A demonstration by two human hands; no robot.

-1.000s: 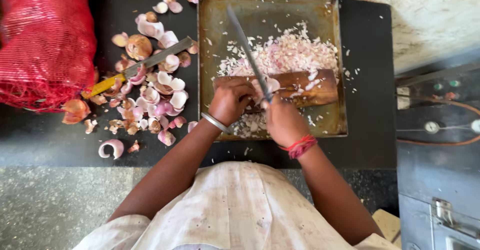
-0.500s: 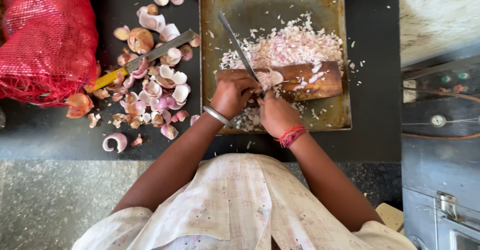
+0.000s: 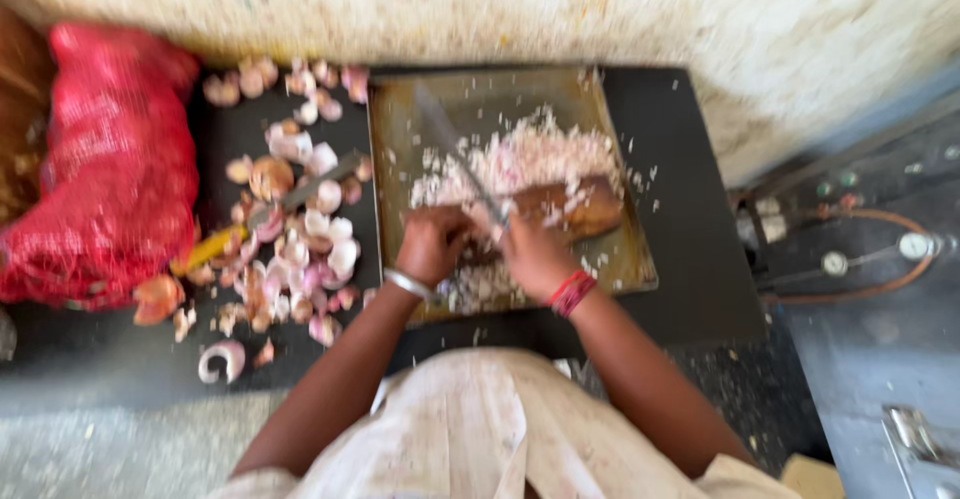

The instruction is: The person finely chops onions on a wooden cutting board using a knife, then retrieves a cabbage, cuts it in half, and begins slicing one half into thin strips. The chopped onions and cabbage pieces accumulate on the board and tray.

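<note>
My right hand [image 3: 535, 254], with a red thread at the wrist, grips the handle of a long knife [image 3: 455, 144] whose blade slants up and left over a metal tray [image 3: 388, 169]. Beside it, my left hand [image 3: 432, 244], wearing a silver bangle, rests with curled fingers on the near end of a wooden block [image 3: 580, 209]. Whatever lies under those fingers is hidden. Chopped pale onion bits [image 3: 520, 159] are heaped behind the block and scattered over the tray. The picture is blurred.
Onion peels and halves [image 3: 300, 249] litter the dark counter [image 3: 700, 259] left of the tray. A second knife with a yellow handle [image 3: 215, 249] lies among them. A red mesh sack [image 3: 110, 179] sits at far left. A speckled wall runs behind, and metal equipment [image 3: 870, 259] stands to the right.
The view has shifted, so the tray and hands sit lower in frame and more wall shows. The picture has blurred. Both hands stay at the block, with the knife still over the tray.
</note>
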